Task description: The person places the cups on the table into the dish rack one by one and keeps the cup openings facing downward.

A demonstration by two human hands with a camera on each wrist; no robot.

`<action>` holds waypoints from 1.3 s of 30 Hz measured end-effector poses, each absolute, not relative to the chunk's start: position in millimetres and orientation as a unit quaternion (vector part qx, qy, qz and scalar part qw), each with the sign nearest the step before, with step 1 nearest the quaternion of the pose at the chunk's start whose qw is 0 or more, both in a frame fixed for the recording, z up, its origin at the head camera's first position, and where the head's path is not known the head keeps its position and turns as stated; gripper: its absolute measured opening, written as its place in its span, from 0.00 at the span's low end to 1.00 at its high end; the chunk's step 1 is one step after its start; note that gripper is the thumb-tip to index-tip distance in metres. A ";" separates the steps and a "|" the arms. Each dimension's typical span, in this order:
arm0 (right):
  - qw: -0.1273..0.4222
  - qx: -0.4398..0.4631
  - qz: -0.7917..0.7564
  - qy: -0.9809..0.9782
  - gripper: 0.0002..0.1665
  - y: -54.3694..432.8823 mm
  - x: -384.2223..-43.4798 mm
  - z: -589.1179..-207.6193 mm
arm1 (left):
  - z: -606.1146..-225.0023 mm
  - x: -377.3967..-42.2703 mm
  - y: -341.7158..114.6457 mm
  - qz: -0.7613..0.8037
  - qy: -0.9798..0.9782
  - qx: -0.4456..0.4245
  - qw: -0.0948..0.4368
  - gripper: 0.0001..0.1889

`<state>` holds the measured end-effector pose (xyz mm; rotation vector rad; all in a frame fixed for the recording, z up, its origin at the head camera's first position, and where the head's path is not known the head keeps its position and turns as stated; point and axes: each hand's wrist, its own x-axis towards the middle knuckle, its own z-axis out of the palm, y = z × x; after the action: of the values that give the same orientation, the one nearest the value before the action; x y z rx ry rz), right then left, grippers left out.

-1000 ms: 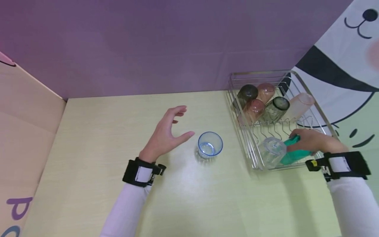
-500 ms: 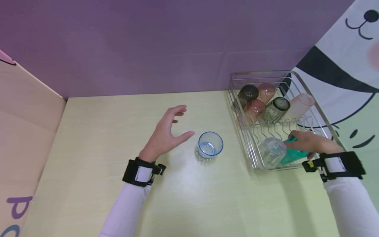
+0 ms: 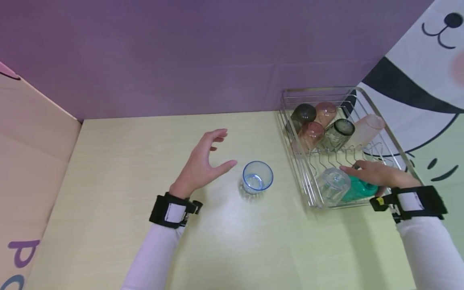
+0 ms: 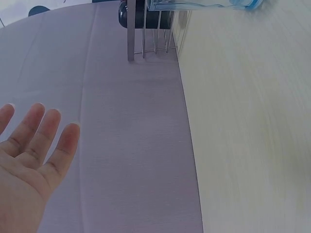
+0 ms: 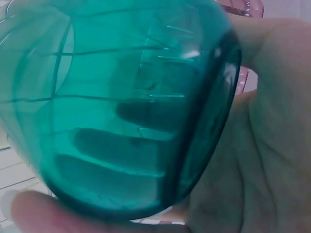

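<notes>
My left hand is held above the table with thumb and fingers spread apart, nothing between them; the left wrist view shows its palm and fingers. Just right of its thumb stands a clear drinking glass with a blue rim, upright on the table. At the near end of the wire rack, my right hand is around a teal glass. The right wrist view shows the teal glass large, fingers visible through its wall and the thumb along its lower side. A clear glass leans right beside it.
The wire rack stands at the table's right. Its far end holds a dark glass, pink glasses, a grey-green glass and a frosted pale-pink one. A purple wall rises behind the table.
My right hand has shifted slightly left, and its fingers have spread from a pinch on the teal glass, one now reaching over toward the clear glass. The teal glass's base shows more. Left hand almost still.
</notes>
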<state>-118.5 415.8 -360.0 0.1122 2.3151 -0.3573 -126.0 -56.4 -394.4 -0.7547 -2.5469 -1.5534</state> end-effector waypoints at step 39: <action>0.229 0.004 -0.116 0.967 0.47 413.4 -136.8 -336.0 | -400.2 -127.1 -40.7 -0.472 -0.846 -0.247 -0.031 0.42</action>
<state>-136.8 413.4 -336.0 0.0096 2.6608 -0.3190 -127.1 -40.7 -400.2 -0.7928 -2.7111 -1.5112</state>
